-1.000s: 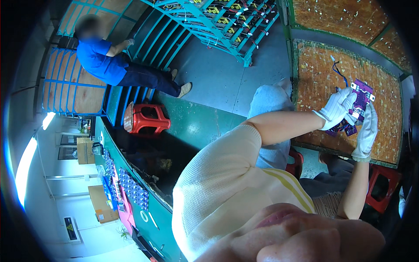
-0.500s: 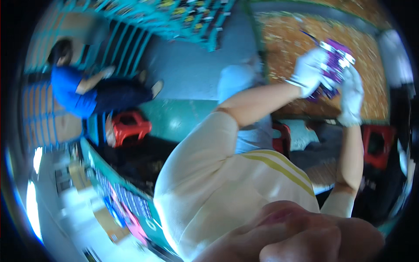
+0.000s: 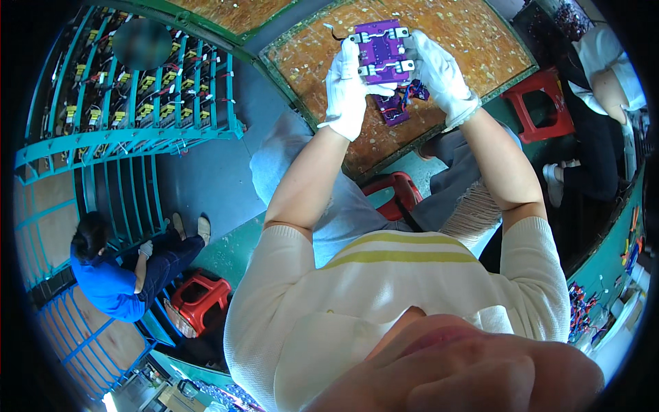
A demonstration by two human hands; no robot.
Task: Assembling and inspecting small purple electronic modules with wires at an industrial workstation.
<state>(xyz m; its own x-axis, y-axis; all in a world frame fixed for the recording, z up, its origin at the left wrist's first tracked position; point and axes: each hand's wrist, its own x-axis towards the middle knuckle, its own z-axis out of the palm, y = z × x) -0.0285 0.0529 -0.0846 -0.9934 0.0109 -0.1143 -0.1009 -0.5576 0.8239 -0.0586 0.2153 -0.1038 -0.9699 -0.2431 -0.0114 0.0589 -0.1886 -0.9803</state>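
Note:
A purple circuit board (image 3: 382, 49) with silvery metal brackets is held up over the wooden bench top. My left hand (image 3: 345, 90), in a white glove, grips its left edge. My right hand (image 3: 445, 81), gloved likewise, is closed on the right edge, with some fingertips hidden behind the board. A dark wire sticks out past the board's upper left corner. Just below the hands, a second purple piece (image 3: 392, 115) with blue and red wires shows in part; whether it joins the held board I cannot tell.
The worn wooden bench (image 3: 473, 41) has a green edge. A teal rack (image 3: 130, 141) of wired parts stands left. Red stools (image 3: 542, 110) are at right, lower left and between my knees. One person in blue (image 3: 106, 275) sits left; another (image 3: 604, 75) is at right.
The view has swung, so the bench and both hands appear nearer the middle. The purple board, blurred before, now shows flat and sharp, still held by both hands.

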